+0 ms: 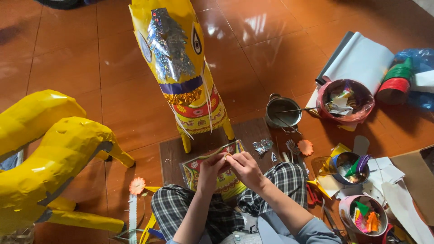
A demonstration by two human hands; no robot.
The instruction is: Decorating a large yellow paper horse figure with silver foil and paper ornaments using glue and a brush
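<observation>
Now | left hand (211, 168) and right hand (243, 166) both pinched on patterned paper panel (217, 177) | yellow paper horse (181, 58) stands just beyond

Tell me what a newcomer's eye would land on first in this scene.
The tall yellow paper horse standing on the tiled floor at top centre, with silver foil on its face. Next, the plain yellow horse figures lying at the left edge. Then, at bottom centre, the left hand and right hand meeting over a patterned red and yellow paper piece on the person's lap.
</observation>
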